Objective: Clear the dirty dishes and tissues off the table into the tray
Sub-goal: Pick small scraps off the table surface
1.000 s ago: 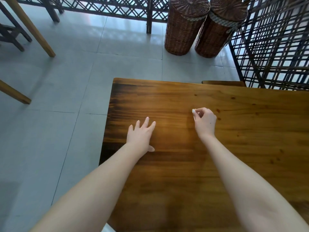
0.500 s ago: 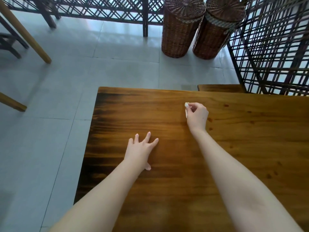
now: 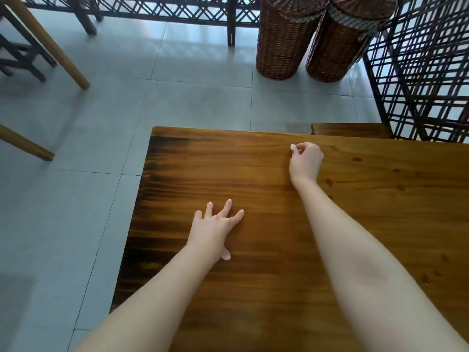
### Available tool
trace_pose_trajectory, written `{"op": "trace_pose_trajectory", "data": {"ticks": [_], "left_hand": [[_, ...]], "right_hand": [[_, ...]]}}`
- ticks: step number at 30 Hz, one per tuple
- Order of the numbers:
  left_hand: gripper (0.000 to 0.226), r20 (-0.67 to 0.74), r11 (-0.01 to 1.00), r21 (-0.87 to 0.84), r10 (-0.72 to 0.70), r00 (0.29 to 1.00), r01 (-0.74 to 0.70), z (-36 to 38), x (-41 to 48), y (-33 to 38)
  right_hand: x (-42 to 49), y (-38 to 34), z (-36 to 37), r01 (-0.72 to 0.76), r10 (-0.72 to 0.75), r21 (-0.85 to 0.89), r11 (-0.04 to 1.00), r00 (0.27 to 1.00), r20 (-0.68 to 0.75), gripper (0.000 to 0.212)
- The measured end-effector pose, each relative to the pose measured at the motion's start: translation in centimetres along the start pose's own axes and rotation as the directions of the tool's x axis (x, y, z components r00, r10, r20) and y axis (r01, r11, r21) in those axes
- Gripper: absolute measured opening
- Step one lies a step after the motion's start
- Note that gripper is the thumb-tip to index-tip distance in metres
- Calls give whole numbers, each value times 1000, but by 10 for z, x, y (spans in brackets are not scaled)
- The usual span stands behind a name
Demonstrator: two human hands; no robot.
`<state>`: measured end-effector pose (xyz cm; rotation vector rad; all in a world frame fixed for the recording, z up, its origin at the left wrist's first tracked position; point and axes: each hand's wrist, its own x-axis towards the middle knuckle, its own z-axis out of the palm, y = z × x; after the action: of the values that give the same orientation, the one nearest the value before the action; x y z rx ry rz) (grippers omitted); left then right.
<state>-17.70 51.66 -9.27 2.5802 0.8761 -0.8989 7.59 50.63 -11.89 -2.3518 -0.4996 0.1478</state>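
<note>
Our right hand point(image 3: 305, 161) pinches a small white tissue scrap point(image 3: 292, 147) near the far edge of the grained wooden table point(image 3: 380, 224); our left hand point(image 3: 212, 231) lies flat, fingers spread.

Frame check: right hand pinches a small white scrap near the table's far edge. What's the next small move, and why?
Probably lift the right hand off the table, grip unchanged on the white scrap, and turn to find the tray, which is not in view. The scrap is pinched at the fingertips, so no regrasp seems needed; the left hand lies flat and holds nothing.
</note>
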Motion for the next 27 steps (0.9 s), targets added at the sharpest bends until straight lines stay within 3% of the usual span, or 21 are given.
{"op": "trace_pose_trajectory", "data": {"ticks": [3, 6, 11, 13, 16, 19, 23, 27], "left_hand": [[110, 5, 1000, 3, -8, 1000, 8, 0, 0, 0], [110, 17, 1000, 6, -16, 1000, 16, -2, -1, 2], [108, 26, 999, 2, -33, 999, 33, -8, -6, 5], [108, 34, 999, 3, -40, 999, 40, -10, -7, 5], [108, 54, 999, 9, -44, 998, 43, -12, -8, 6], [107, 47, 999, 3, -54, 997, 54, -13, -9, 7], [106, 48, 998, -5, -67, 997, 68, -15, -10, 9], [107, 47, 997, -11, -78, 996, 78, -14, -9, 9]], "right_hand": [[-17, -14, 12, 56, -58, 37, 998, 998, 39, 15], [-39, -23, 24, 209, -209, 14, 978, 970, 121, 16], [-46, 5, -2, 516, -469, -121, 848, 837, 281, 20], [-35, 26, -24, 453, -415, -144, 880, 880, 230, 20], [-17, 64, -62, 203, -193, -141, 969, 978, 84, 19], [-12, 84, -84, 42, -43, -125, 991, 999, -9, 20], [-25, 76, -81, 30, -27, -101, 994, 999, 34, 20], [-59, 79, -82, 204, -186, -120, 972, 971, 149, 20]]}}
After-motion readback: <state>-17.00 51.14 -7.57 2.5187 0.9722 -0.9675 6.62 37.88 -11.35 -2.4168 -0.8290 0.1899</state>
